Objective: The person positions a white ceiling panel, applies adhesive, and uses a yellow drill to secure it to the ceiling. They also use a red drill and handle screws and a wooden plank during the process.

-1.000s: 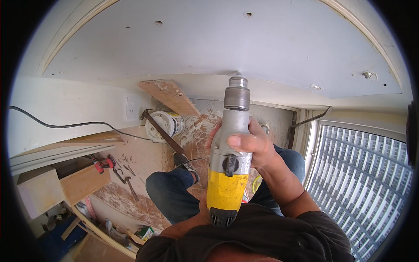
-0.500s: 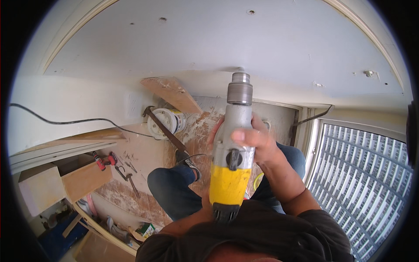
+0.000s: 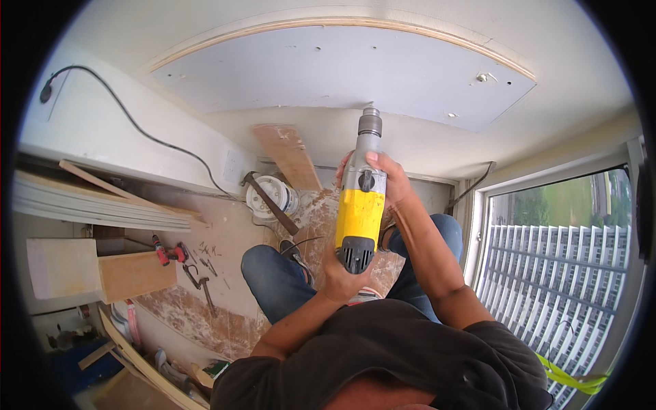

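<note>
- Gripping the grey front housing of a yellow-and-grey power drill (image 3: pixel 359 208), the right-hand grip (image 3: pixel 379 169) is closed on it, with the thumb over the top and fingertips showing on the far side.
- Tucked beneath the drill's black vented rear end, the left-hand grip (image 3: pixel 347 279) has its fingers hidden, so I cannot tell how far it is closed.
- The drill is in front of the person's chest, its chuck (image 3: pixel 370 124) pointing at the lower edge of a pale blue-grey panel (image 3: pixel 403 72); whether the tip has entered the panel, I cannot tell.
- A metal fitting (image 3: pixel 482 77) and several small holes mark the panel.
- Beyond the left knee (image 3: pixel 270 270), a hammer (image 3: pixel 274 205) lies across the top of a white bucket (image 3: pixel 290 199), beside a slanting wooden board (image 3: pixel 290 154).
- A black cable (image 3: pixel 130 113) runs down the left wall toward the bucket.
- On the scuffed floor (image 3: pixel 229 328) at left, a red cordless tool (image 3: pixel 164 254) sits near some loose hand tools (image 3: pixel 206 290).
- To the right is a window (image 3: pixel 547 256), with slatted rows outside and a yellow-green strap (image 3: pixel 572 380) near its lower end.
</note>
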`<state>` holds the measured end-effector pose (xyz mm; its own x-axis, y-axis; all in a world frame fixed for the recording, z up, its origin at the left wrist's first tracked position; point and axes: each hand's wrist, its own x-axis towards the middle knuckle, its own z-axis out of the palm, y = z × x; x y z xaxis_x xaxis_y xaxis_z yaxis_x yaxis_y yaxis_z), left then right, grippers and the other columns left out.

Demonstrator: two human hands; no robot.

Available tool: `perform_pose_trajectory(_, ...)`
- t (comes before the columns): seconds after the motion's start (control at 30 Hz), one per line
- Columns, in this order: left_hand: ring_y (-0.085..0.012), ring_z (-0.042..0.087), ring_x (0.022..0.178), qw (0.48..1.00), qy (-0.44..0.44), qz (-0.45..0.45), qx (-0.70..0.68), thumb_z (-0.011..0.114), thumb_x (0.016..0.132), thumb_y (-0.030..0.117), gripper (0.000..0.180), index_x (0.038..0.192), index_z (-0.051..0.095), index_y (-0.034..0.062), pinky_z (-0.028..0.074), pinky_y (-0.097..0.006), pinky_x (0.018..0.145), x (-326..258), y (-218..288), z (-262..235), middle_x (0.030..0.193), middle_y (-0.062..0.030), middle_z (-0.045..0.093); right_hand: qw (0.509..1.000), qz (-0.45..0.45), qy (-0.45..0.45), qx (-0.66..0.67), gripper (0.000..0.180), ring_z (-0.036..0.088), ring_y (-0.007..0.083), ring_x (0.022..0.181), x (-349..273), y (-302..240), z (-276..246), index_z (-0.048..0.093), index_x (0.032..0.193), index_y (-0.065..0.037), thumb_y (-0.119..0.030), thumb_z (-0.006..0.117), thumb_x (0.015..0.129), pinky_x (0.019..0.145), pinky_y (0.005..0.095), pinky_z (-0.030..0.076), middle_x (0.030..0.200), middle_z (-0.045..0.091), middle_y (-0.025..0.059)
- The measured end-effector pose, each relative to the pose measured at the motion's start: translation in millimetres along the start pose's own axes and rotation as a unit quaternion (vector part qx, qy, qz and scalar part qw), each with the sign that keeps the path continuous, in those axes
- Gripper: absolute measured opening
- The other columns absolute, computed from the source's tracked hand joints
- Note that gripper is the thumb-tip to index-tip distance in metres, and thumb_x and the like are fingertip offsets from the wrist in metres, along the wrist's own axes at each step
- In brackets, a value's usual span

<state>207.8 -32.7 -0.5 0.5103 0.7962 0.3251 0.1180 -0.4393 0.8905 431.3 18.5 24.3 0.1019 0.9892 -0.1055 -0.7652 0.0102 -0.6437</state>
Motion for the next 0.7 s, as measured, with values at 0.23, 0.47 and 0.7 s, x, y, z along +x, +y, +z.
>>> perform_pose_trajectory(0.23, -0.0419, 0.072, 0.077, 0.996, 0.017, 0.074, 0.049, 0.09, 0.074, 0.012, 0.065, 0.123, 0.053, -0.0091, 0.057, -0.044, 0.068, -8, 14, -12, 0.089, -0.0235, 0.068, 1.0, -0.007, 0.003, 0.024, 0.062, 0.071, 0.0356, 0.092, -18, 13, 15, 0.063, 0.115, 0.003, -0.049, 0.072, 0.082, 0.084, 0.0462, 0.059, 0.104, 0.07, 0.0226)
perform_pose_trajectory(0.47, -0.0466, 0.069, 0.092, 0.999, 0.013, 0.011, 0.032, 0.088, 0.073, 0.016, 0.069, 0.13, 0.053, -0.0028, 0.057, -0.047, 0.08, -37, 6, -22, 0.103, -0.0256, 0.068, 1.0, -0.01, 0.009, -0.008, 0.066, 0.069, 0.035, 0.095, -27, 27, 15, 0.062, 0.118, 0.001, -0.054, 0.069, 0.082, 0.086, 0.0464, 0.057, 0.105, 0.069, 0.0207)
perform_pose_trajectory(0.7, -0.0446, 0.069, 0.096, 0.998, 0.049, -0.017, -0.03, 0.088, 0.073, 0.019, 0.071, 0.132, 0.053, 0.0, 0.057, -0.047, 0.084, -62, 37, -47, 0.106, -0.0239, 0.067, 0.999, 0.02, -0.045, -0.008, 0.065, 0.065, 0.0366, 0.105, -53, 52, 38, 0.057, 0.122, 0.0, -0.054, 0.064, 0.087, 0.09, 0.0533, 0.056, 0.111, 0.063, 0.0186)
